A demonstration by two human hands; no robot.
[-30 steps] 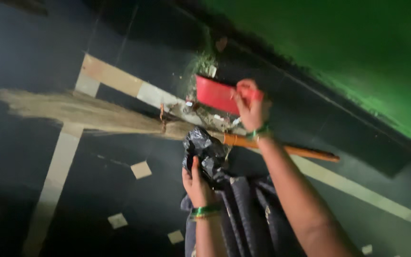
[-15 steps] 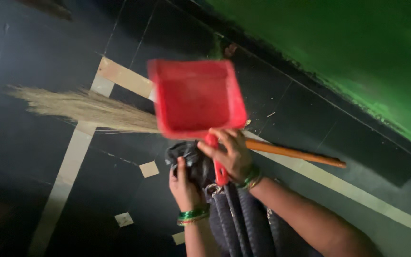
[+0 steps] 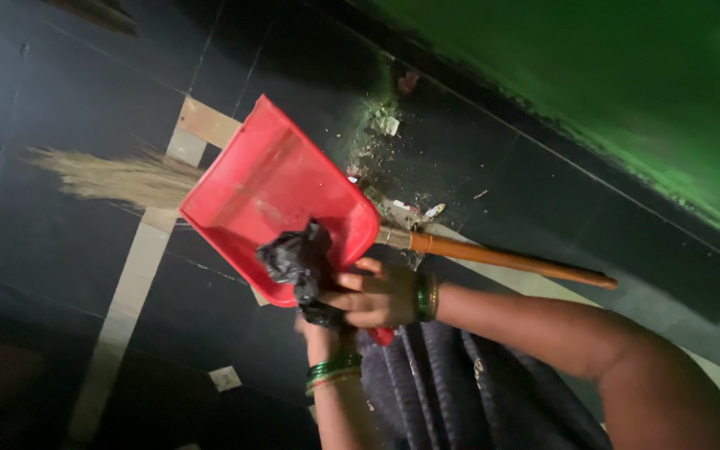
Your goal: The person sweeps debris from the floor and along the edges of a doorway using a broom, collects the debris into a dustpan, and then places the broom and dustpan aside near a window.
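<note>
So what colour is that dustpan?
Red; the dustpan shows clearly in the head view.

Just one package in sight: a crumpled black plastic bag (image 3: pixel 297 260), glossy and bunched up, sitting at the near edge of the red plastic dustpan (image 3: pixel 272 192), gripped between both hands. No labels, signs or screens show anywhere.

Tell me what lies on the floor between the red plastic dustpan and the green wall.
A scatter of swept dirt and debris on the dark tiled floor, seen in the head view.
</note>
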